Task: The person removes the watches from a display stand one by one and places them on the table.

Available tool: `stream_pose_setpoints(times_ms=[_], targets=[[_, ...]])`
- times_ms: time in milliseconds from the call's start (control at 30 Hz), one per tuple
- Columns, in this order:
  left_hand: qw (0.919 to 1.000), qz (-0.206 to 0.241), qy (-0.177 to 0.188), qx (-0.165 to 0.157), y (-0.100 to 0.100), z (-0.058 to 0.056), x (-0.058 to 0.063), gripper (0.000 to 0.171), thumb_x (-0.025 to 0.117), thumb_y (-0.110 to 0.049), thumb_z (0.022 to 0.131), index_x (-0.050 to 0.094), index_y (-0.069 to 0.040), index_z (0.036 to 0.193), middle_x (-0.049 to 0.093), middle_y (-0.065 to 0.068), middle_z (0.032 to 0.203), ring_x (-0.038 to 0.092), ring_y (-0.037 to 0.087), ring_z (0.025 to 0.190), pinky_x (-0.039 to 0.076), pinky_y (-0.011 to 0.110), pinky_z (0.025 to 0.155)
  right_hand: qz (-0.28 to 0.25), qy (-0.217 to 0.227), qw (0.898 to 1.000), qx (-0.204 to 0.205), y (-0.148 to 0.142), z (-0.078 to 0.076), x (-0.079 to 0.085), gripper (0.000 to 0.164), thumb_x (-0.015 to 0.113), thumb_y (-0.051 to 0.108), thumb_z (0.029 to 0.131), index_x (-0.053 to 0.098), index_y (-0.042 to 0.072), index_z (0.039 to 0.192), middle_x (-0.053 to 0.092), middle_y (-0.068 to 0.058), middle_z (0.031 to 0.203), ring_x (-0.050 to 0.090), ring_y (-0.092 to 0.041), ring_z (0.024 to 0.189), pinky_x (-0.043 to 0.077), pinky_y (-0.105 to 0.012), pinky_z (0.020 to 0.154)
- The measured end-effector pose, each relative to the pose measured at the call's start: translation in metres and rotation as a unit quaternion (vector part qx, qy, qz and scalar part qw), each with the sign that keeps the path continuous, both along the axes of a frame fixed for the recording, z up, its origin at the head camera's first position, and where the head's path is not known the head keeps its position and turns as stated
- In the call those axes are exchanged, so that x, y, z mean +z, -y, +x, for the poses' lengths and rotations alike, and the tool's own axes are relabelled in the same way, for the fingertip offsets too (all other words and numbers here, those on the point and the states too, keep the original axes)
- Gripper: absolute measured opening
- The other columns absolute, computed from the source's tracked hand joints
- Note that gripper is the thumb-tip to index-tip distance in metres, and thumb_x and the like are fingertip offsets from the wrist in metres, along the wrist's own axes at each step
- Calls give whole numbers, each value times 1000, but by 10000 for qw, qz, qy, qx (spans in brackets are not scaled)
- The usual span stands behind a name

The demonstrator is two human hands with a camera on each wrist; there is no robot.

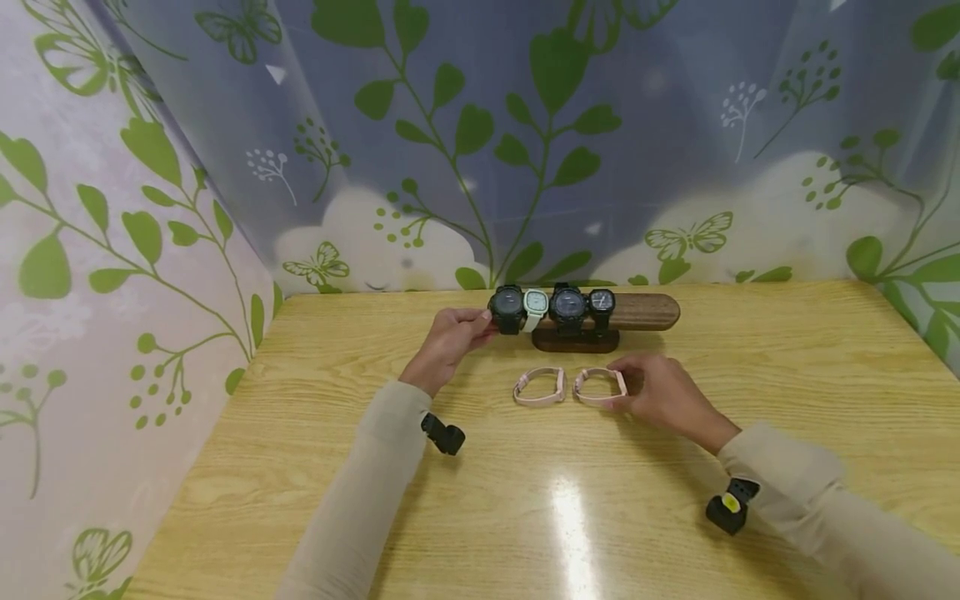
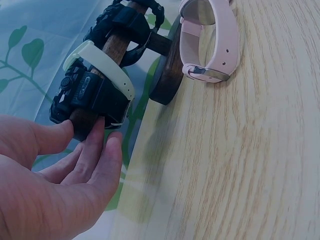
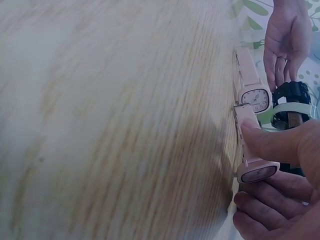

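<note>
At the left end of a wooden watch stand (image 1: 648,312) is my left hand (image 1: 448,343), its thumb and fingertips pinching the bar's tip beside a large black watch (image 1: 507,302). To the right on the same bar sit a pale mint watch (image 1: 536,302), another large black watch (image 1: 568,303) and a smaller black watch (image 1: 602,301). My right hand (image 1: 663,392) pinches a pink watch (image 3: 259,173) by its strap and case, close over the table. Next to it, a second pink watch (image 3: 256,100) lies on its side with its strap buckled into a loop.
The wood-grain table (image 1: 480,517) carries the stand near its back edge. Behind hangs a leaf-patterned curtain (image 1: 420,208), with similar fabric (image 1: 112,208) on the left. Each wrist wears a small black camera (image 1: 444,435).
</note>
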State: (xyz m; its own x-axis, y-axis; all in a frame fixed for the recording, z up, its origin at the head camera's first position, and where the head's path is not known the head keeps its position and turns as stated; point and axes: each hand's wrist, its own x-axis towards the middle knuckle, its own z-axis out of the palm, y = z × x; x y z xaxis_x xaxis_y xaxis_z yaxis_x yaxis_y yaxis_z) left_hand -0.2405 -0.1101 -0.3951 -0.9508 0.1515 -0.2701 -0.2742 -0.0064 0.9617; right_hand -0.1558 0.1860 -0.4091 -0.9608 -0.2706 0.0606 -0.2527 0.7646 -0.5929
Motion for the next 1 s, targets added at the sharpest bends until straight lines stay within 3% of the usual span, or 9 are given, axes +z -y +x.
stream_pose_setpoints(times_ms=[233, 700, 1000], targets=[[10000, 23, 2, 6, 0, 0, 1, 35, 55, -7, 106, 57, 11, 136, 61, 25, 130, 63, 32, 119, 50, 39, 107, 17, -48, 10000, 6, 1, 0, 0, 46, 88, 18, 80, 73, -5, 116, 71, -22, 113, 64, -41, 108, 52, -59, 91], [10000, -44, -6, 9, 0, 0, 0, 36, 55, -8, 106, 57, 11, 136, 61, 25, 130, 63, 32, 119, 50, 39, 106, 23, 24, 10000, 2, 1, -3, -3, 50, 90, 18, 79, 71, -7, 117, 72, -20, 109, 66, -30, 95, 55, -53, 85], [10000, -47, -5, 13, -1, 0, 1, 36, 55, -7, 106, 57, 11, 136, 62, 24, 129, 64, 30, 117, 50, 39, 107, -84, 309, 9995, -19, -6, -2, 1, 66, 92, 25, 77, 65, -9, 126, 67, -25, 122, 60, -44, 117, 49, -58, 99]])
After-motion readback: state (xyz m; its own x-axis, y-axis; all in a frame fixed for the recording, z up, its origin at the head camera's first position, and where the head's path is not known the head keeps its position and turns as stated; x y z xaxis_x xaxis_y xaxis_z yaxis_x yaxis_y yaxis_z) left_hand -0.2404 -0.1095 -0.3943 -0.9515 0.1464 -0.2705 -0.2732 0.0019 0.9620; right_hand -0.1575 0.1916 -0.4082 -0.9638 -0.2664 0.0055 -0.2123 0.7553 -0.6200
